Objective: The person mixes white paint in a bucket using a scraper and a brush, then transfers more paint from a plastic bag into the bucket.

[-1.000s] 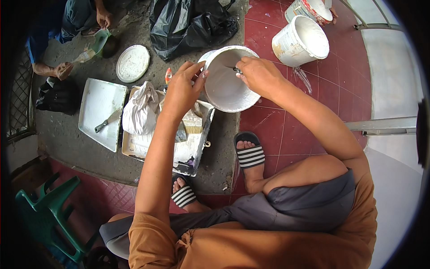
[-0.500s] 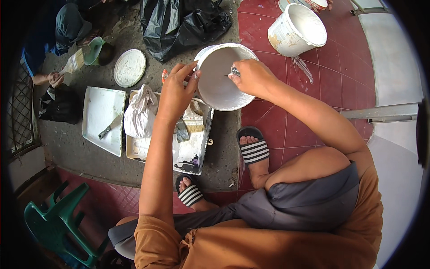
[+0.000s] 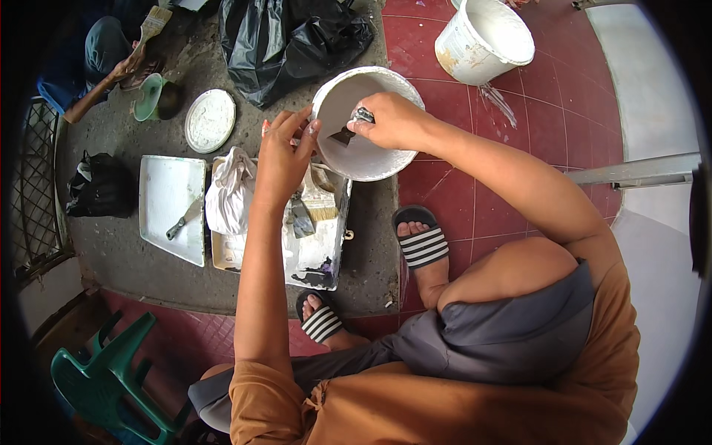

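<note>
— Over the grey floor, just past your knees, what have you got?
— You hold the white bucket [image 3: 365,122] tilted; your left hand [image 3: 282,152] grips its rim, fingers curled.
— And your right hand [image 3: 393,120]?
— It reaches inside, pinching a small dark scraper [image 3: 348,130] (blade on the inner wall).
— Around it?
— A paint-smeared tray [image 3: 315,245] with a brush [image 3: 319,196] just below, a second bucket [image 3: 483,38] well apart.

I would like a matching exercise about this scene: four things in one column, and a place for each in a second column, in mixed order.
Things:
1. round white lid
2. paintbrush
3. green plastic chair
4. second white bucket

Places:
a. red tiles, top of picture
b. bottom left corner
c. in the paint-stained box
d. grey concrete, beside a green cup

Pairs: 1-d, 2-c, 3-b, 4-a
</note>
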Demonstrator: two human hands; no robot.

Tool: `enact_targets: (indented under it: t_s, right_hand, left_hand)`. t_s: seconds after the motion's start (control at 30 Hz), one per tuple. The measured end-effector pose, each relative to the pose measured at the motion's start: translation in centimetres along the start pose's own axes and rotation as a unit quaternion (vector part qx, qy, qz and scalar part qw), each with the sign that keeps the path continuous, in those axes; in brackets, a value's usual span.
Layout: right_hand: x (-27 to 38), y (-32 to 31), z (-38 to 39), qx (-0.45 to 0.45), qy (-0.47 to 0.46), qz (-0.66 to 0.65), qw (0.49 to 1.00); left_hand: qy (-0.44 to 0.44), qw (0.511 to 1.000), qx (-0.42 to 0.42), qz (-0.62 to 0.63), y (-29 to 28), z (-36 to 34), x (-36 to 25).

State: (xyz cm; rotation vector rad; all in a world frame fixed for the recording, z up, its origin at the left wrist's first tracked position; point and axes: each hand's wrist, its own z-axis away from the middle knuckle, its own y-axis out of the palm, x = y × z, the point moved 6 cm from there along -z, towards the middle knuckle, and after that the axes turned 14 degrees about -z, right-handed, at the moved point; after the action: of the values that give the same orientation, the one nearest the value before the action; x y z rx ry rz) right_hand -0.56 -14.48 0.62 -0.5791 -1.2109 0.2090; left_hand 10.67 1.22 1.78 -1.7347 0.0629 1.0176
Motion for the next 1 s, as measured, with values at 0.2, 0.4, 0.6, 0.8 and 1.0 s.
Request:
enact_targets:
  t_s: [0.2,0.4,0.6,0.8,1.0]
  right_hand:
    - [0.8,-0.9,-0.1,-0.007,-0.048,0.034,0.998]
    - [0.4,0.3,-0.1,0.0,-0.117,0.078,0.99]
    - [0.1,1.7,0.8,0.023,-0.102,0.05,0.993]
    - [-0.2,0.4,0.8,0.124,-0.076,0.109,0.983]
    - [1.1,-0.5,-0.2,0.082,-0.074,0.137,0.984]
  left_hand:
    - [-0.006,1.0,0.004,0.001,0.0,0.0,0.7]
    - [-0.007,1.0,0.008,0.012,0.0,0.1,0.6]
    - [-0.003,1.0,0.006,0.001,0.1,0.0,1.1]
    - [-0.041,0.998,-0.009,0.038,0.1,0.0,0.8]
    - [-0.057,0.998,-0.014,0.038,0.0,0.3,2.5]
